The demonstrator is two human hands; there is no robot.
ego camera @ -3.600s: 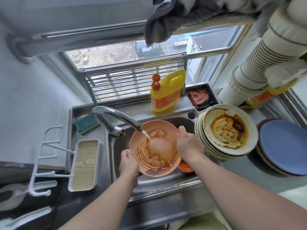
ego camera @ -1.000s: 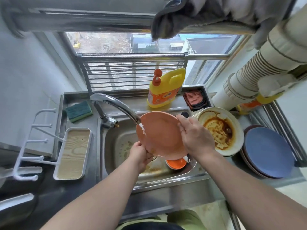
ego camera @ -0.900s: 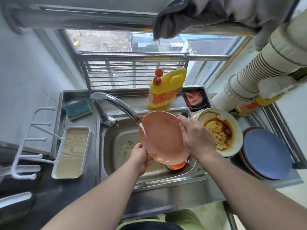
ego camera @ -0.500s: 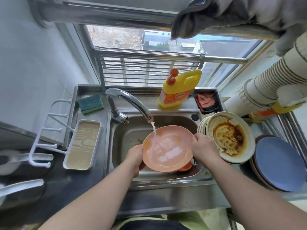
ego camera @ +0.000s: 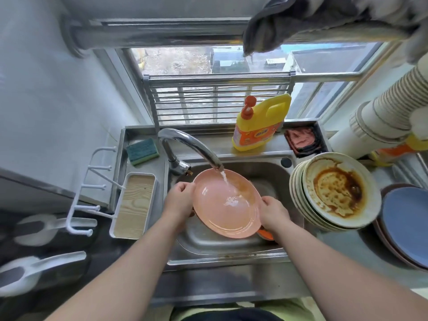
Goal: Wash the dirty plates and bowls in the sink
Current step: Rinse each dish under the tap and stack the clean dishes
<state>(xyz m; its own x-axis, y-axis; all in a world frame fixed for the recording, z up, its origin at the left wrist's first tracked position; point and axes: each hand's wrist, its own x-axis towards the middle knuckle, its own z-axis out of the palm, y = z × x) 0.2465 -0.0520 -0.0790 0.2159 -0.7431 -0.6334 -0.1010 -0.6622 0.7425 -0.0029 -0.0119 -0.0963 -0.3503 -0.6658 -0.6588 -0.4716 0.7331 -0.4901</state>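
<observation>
Head cam: steel counter [ego camera: 231, 283] with a sink [ego camera: 234, 245] sunk into the middle of the frame, barred window [ego camera: 217, 98] above it, grey cloth [ego camera: 301, 22] hanging upper right. Left edge is blurry, some white scoop-looking things [ego camera: 34, 272] there, can't say what exactly. Something orange [ego camera: 266, 234] pokes out under the plate, mostly hidden. Faucet [ego camera: 192, 147] runs water onto the pink plate [ego camera: 225, 202], held over the sink at centre, a bit of brown left on its upper right rim. Left hand [ego camera: 179, 201] grips its left edge, fingers curled round; right hand [ego camera: 273, 214] grips the lower right edge the same way. Stack of dirty plates [ego camera: 335, 193] on the right, top one smeared with brown sauce, blue plates [ego camera: 407, 223] cut off at the far right. Yellow soap jug [ego camera: 259, 126] and green sponge [ego camera: 142, 151] sit behind the sink
</observation>
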